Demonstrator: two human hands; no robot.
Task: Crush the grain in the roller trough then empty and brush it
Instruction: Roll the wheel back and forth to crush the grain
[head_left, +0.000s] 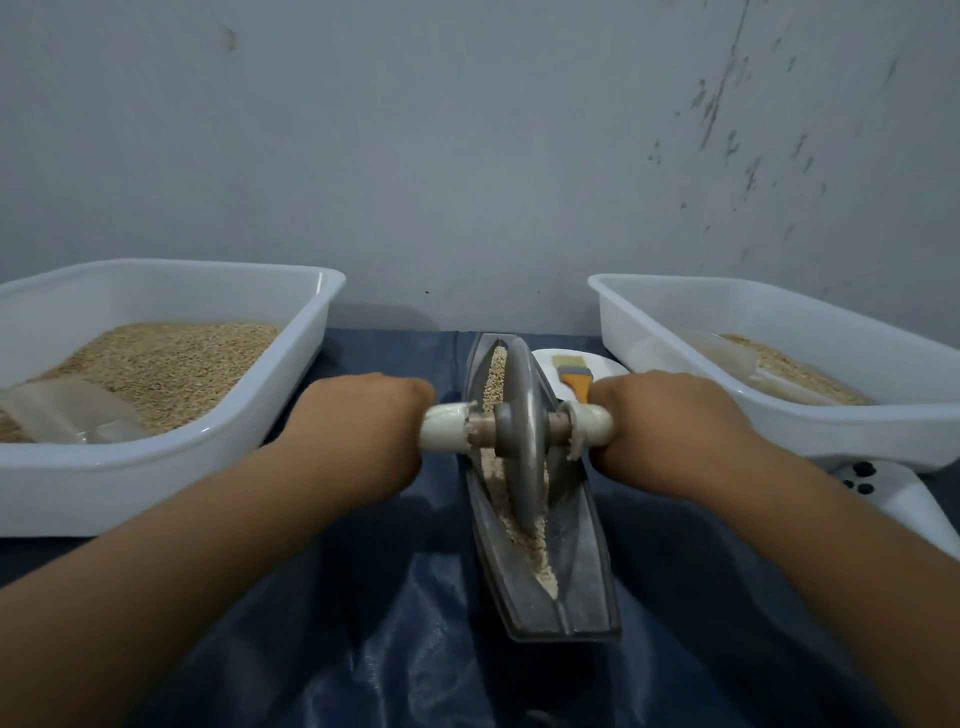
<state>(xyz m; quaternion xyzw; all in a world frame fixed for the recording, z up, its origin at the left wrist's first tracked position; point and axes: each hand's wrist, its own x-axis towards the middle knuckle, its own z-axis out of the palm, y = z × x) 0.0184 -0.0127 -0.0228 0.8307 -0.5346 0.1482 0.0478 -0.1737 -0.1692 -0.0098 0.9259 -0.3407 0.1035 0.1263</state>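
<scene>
At the centre of the frame the trough (540, 519) lies lengthwise on the blue-covered tabletop (363, 623), grain (497, 379) whole at its far end and crushed pale near the bottom. The wheel (522, 436) stands upright in the groove; the left hand (363, 431) and right hand (670, 421) each grip an axle handle. Rolling well likely means equal downward pressure and full strokes into the uncrushed far end. The brush (574, 376) waits just right.
</scene>
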